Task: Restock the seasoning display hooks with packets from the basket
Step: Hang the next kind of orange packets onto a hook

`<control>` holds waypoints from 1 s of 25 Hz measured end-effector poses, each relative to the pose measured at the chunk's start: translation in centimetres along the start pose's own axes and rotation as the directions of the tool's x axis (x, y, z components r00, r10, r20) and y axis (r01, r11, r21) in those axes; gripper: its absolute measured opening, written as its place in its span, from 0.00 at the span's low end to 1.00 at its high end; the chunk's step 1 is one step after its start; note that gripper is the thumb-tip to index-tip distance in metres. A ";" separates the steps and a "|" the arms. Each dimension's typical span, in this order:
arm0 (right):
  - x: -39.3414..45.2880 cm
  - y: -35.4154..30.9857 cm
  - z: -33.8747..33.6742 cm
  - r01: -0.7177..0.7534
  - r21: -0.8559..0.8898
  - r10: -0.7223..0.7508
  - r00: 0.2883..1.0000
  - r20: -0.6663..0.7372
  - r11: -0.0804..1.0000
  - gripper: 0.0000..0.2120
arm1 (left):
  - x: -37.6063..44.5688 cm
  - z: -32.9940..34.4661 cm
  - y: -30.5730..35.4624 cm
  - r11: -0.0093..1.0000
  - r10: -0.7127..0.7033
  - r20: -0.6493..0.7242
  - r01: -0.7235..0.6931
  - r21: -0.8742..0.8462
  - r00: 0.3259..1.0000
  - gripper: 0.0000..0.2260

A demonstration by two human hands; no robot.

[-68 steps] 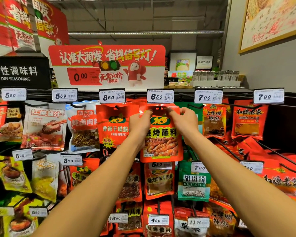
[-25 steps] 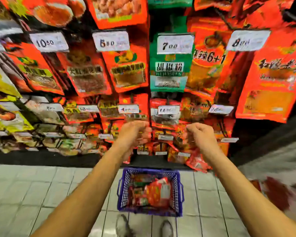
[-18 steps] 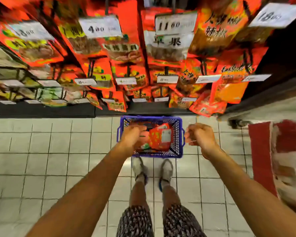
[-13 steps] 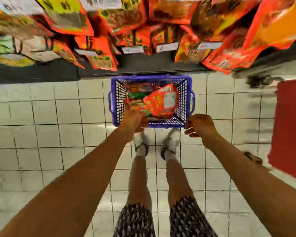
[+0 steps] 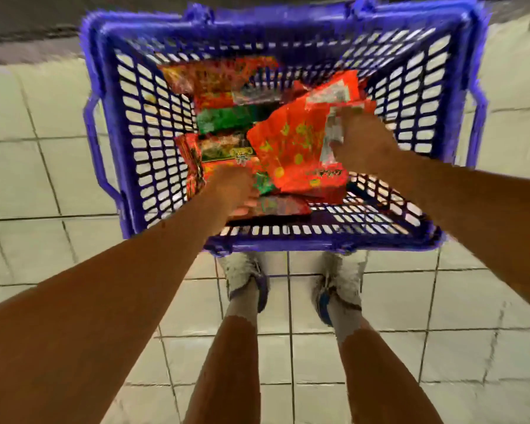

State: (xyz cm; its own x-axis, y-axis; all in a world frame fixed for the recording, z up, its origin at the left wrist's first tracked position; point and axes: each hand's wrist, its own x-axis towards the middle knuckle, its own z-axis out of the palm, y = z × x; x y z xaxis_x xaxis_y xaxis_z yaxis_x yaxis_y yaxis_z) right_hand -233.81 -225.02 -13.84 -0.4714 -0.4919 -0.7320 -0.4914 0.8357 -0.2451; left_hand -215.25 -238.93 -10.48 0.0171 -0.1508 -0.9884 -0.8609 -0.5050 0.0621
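Many packets still lie in the blue basket [image 5: 441, 84] on the floor, so lots of hanging is left. The right hand [image 5: 361, 142] pinches a big red packet [image 5: 294, 148]. The left hand [image 5: 230, 188] reaches among packets; I cannot tell its grip.

1. Nothing in the basket [image 5: 153, 123] can be read from where I stand; the whole view is smeared with motion.
2. The big orange-red packet [image 5: 291, 148] on top carries yellow marks across its face and a short dark line of characters near its lower edge, but none of them resolve into readable words.
3. Its white label patch [image 5: 331, 133], beside the right hand [image 5: 361, 142], shows only grey blur.
4. The green packet [image 5: 224, 120] and the packet [image 5: 227, 148] with a gold emblem have printing too soft to make out.
5. The packet [image 5: 273, 206] by the left hand [image 5: 233, 188] shows no legible print either.
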 end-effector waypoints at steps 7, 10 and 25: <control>5.0 0.7 2.0 0.007 -0.371 -0.053 0.992 -0.115 0.929 0.46 | 2.4 -0.5 -0.7 0.995 0.096 0.011 -0.096 0.029 0.995 0.06; 5.5 1.1 1.4 -0.028 -0.381 -0.010 0.995 -0.098 0.924 0.49 | 2.2 -0.9 -1.0 0.996 0.084 0.058 -0.085 0.026 0.995 0.08; -3.6 0.0 2.8 0.358 -0.083 -0.366 0.922 -0.125 0.930 0.13 | -1.3 5.6 -0.9 0.975 0.169 0.261 -0.122 -0.187 0.951 0.13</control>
State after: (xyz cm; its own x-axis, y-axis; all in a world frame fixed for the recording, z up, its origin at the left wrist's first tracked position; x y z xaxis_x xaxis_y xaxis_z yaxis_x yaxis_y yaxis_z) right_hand -230.06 -222.55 -12.96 -0.3469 -0.7899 -0.5057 -0.6864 0.5813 -0.4370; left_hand -217.36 -233.54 -9.99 -0.2617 -0.0070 -0.9651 -0.7462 -0.6327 0.2069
